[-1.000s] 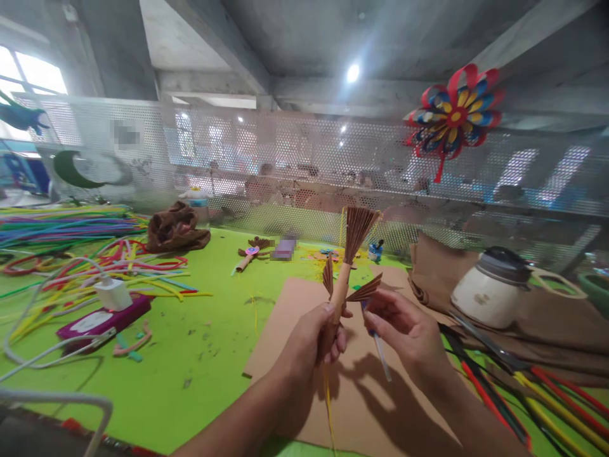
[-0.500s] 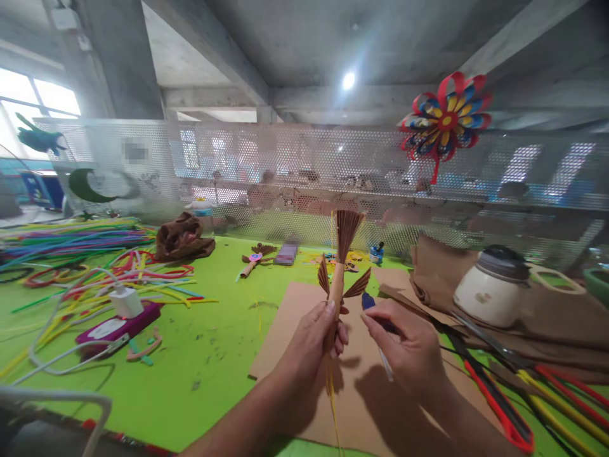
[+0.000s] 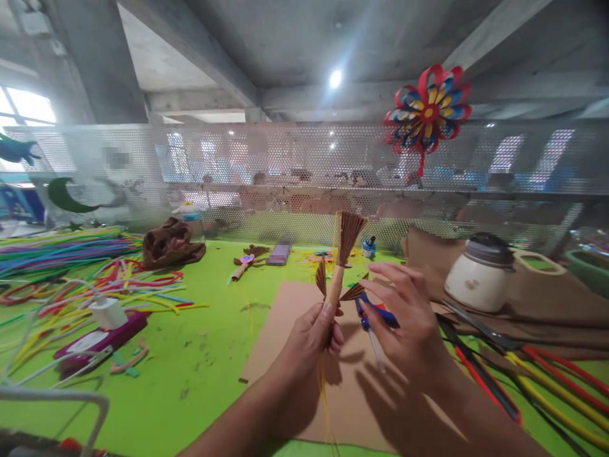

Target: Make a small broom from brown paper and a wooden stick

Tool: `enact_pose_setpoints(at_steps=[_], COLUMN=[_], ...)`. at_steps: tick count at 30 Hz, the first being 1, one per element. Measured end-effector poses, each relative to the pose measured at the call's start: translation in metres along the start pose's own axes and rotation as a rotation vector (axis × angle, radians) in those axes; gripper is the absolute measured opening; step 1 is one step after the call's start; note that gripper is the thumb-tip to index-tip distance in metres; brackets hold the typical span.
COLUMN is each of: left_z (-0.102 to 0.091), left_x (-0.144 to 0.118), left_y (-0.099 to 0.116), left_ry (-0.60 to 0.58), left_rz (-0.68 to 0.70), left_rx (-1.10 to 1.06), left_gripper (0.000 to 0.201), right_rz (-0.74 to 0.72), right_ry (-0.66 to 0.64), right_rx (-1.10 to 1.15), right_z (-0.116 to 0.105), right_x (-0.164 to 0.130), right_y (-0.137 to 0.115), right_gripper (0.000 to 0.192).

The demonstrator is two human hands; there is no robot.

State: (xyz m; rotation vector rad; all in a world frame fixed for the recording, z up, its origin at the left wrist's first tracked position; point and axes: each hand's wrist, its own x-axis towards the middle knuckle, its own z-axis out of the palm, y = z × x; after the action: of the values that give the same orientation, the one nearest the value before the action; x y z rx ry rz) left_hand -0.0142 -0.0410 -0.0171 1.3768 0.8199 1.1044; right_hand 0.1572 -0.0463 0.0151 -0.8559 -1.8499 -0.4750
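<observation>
Holding brown paper bird upright in my left hand, thumb and fingers pinched round lower stem, fan tail well above them, over cardboard sheet. My right hand just beside bird's wing, upper fingers spread loose, lower ones curled round blue-tipped glue tool. White pot sits well apart at right.
</observation>
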Motion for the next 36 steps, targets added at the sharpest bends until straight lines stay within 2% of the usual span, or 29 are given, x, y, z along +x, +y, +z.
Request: enact_pose_setpoints(at_steps=[3, 5, 13, 16, 20, 22, 25, 29, 36], left_z=[0.000, 0.001, 0.003, 0.002, 0.001, 0.001, 0.001, 0.003, 0.006], left_x=[0.000, 0.000, 0.000, 0.001, 0.002, 0.002, 0.001, 0.000, -0.001], left_y=[-0.001, 0.000, 0.001, -0.002, -0.006, -0.006, -0.004, -0.002, -0.005], left_ry=[-0.023, -0.023, -0.009, -0.013, 0.009, 0.020, 0.025, 0.040, 0.010], left_rz=[0.002, -0.001, 0.016, -0.001, -0.013, -0.003, 0.029, 0.067, 0.106], left_rx=[0.027, 0.056, 0.086, 0.060, 0.013, -0.035, -0.127, -0.160, -0.138], left_gripper=[0.037, 0.036, 0.034, 0.035, 0.038, 0.040, 0.041, 0.039, 0.032], right_rz=[-0.009, -0.016, -0.004, 0.006, 0.079, 0.132, 0.192, 0.168, 0.154], right_ry=[-0.132, -0.177, -0.175, -0.087, 0.169, 0.197, 0.065, -0.109, -0.171], right_rx=[-0.066, -0.089, -0.082, -0.071, -0.018, 0.073, 0.213, 0.264, 0.240], right_z=[0.000, 0.001, 0.002, -0.001, -0.003, 0.001, 0.013, 0.030, 0.036], right_x=[-0.001, -0.003, -0.003, -0.002, -0.005, -0.008, -0.016, -0.025, -0.029], right_y=[0.003, 0.005, 0.004, 0.001, -0.008, -0.013, -0.019, -0.022, -0.030], right_gripper=[0.036, 0.035, 0.032, 0.029, 0.014, 0.008, 0.009, 0.021, 0.024])
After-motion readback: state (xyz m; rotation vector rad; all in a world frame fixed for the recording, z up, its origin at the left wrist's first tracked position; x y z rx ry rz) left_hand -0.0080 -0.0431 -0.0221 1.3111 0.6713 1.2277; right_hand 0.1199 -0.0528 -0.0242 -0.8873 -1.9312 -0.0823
